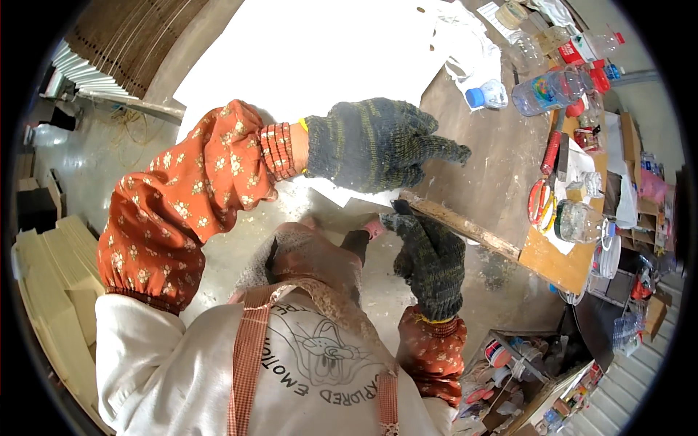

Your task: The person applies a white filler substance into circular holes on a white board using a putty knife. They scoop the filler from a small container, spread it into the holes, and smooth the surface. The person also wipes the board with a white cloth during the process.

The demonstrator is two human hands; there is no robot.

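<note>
My left hand (371,145), in a dark grey knitted glove with yellowish stripes, lies across the near right part of a large white sheet (305,58). Its fingers stretch to the right, over the brown table top (476,145), and it holds nothing that I can see. In a matching glove, my right hand (434,261) is lower, beside the worn wooden front edge (465,227) of the table. Its fingers are bent together, and a small dark tip shows by them at the edge; I cannot make out what it is. Red floral sleeves cover both forearms.
Plastic bottles (551,91), a crumpled white cloth (469,54) and red-handled scissors (538,202) lie on the table's right side. Brown stacked sheets (123,40) stand far left, pale boards (62,280) near left. A cluttered bin (509,378) is at lower right.
</note>
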